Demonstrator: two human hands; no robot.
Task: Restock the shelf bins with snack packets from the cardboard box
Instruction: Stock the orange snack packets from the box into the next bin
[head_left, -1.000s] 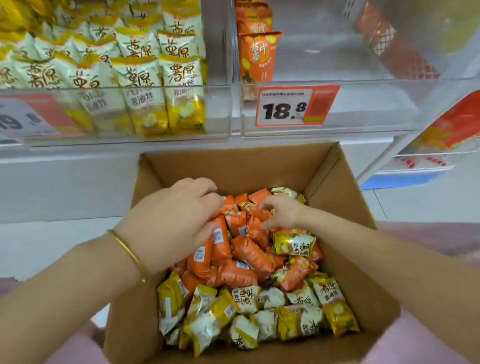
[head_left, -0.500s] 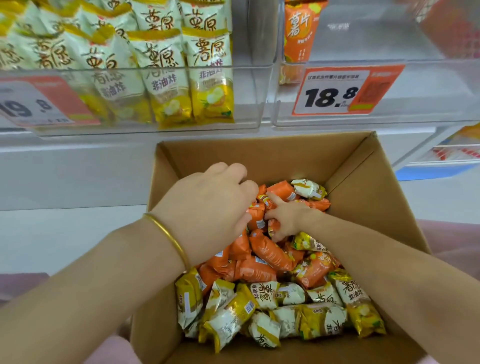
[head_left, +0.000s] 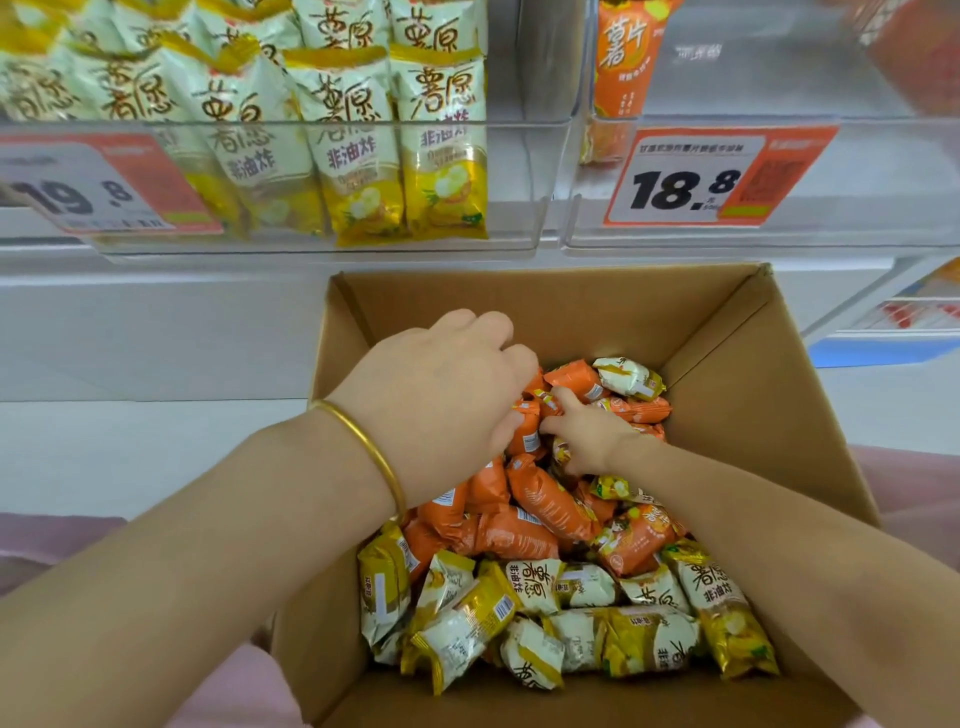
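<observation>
Two hands digging in the snack box

Two clear shelf bins (head_left: 524, 171) are standing above the open cardboard box (head_left: 545, 306), which is holding yellow packets (head_left: 649, 634) near you and orange packets (head_left: 540, 499) farther back. Your left hand (head_left: 441, 395) is curling around orange packets. Your right hand (head_left: 592, 441) is touching them, fingers buried, so I cannot tell its grasp.

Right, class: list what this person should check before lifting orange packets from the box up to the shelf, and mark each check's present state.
1. Plenty of orange packets in the cardboard box: ok.
2. The left hand curls round orange packets: ok.
3. The right hand has a grip: cannot tell, fingertips buried in the pile.
4. The bin tagged 18.8 has room: ok.
</observation>
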